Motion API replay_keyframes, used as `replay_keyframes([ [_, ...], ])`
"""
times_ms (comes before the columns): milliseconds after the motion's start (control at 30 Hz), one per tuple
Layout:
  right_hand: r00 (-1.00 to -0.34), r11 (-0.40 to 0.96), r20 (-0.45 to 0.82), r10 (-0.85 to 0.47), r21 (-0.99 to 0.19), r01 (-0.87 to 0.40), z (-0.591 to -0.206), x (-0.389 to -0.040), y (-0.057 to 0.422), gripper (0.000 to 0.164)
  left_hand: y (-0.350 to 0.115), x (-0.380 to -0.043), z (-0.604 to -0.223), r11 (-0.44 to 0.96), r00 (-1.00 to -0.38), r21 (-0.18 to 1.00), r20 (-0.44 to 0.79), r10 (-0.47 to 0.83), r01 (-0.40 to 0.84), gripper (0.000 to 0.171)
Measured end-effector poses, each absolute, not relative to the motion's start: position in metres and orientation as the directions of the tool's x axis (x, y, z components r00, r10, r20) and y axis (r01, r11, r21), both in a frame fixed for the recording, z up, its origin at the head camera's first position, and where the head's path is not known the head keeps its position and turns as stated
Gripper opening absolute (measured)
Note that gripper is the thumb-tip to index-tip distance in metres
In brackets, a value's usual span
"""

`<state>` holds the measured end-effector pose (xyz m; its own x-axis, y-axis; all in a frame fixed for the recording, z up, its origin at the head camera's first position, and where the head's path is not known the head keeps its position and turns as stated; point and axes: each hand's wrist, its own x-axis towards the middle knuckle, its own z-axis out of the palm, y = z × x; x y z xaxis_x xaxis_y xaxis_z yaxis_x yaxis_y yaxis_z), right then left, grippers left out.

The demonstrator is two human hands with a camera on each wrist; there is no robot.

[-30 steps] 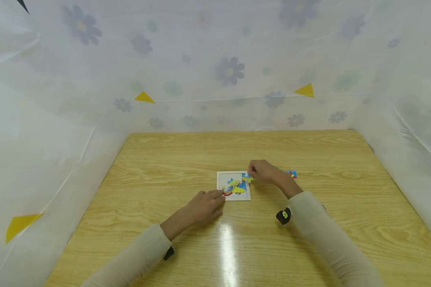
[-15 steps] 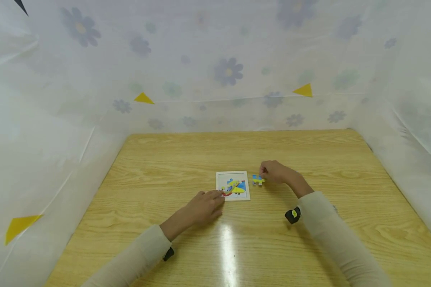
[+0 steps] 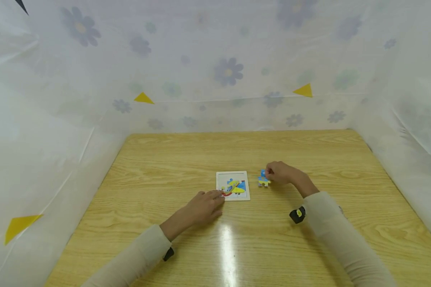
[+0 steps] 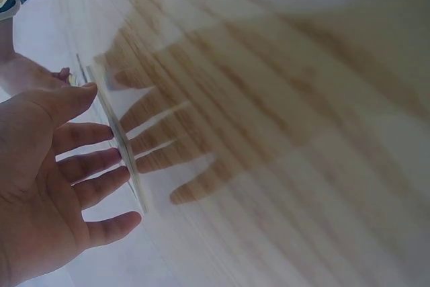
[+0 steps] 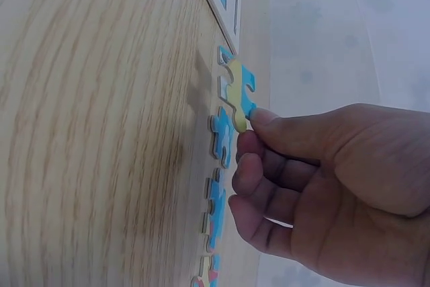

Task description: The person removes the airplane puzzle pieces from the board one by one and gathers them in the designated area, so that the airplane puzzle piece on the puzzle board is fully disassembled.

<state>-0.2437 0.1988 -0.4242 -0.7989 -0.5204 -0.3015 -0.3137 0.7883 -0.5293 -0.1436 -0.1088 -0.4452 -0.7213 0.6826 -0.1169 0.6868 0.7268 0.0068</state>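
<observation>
Your right hand pinches a blue-and-yellow jigsaw piece; your left hand, fingers straight, touches a square white-framed puzzle at near left.

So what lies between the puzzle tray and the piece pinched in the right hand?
In the head view, only a narrow strip of bare wooden table shows between the puzzle tray and the yellow-and-blue piece.
</observation>
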Motion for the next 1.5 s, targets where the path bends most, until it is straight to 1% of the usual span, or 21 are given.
replay_keyframes([
  [500, -0.774, 0.798, -0.360, -0.521, -0.526, -0.293, -0.425, -0.245, 0.208, 0.018, -0.109, -0.144, -0.448, 0.713, -0.714, -0.035, -0.079, 0.696, 0.700, 0.041],
  [900, -0.772, 0.814, -0.380, -0.510, -0.503, -0.290, -0.429, -0.249, 0.207, 0.018, -0.109, -0.144, -0.447, 0.715, -0.714, -0.031, -0.091, 0.694, 0.699, 0.041],
  [1133, -0.781, 0.835, -0.394, -0.485, -0.475, -0.278, -0.434, -0.251, 0.204, 0.018, -0.109, -0.143, -0.447, 0.710, -0.710, -0.036, -0.087, 0.699, 0.703, 0.042],
  [1300, -0.791, 0.844, -0.388, -0.473, -0.456, -0.281, -0.436, -0.253, 0.202, 0.016, -0.108, -0.142, -0.446, 0.711, -0.712, -0.047, -0.090, 0.696, 0.701, 0.043],
  [1500, -0.808, 0.848, -0.355, -0.471, -0.434, -0.303, -0.427, -0.250, 0.199, 0.017, -0.108, -0.142, -0.444, 0.716, -0.716, -0.039, -0.101, 0.691, 0.697, 0.043],
])
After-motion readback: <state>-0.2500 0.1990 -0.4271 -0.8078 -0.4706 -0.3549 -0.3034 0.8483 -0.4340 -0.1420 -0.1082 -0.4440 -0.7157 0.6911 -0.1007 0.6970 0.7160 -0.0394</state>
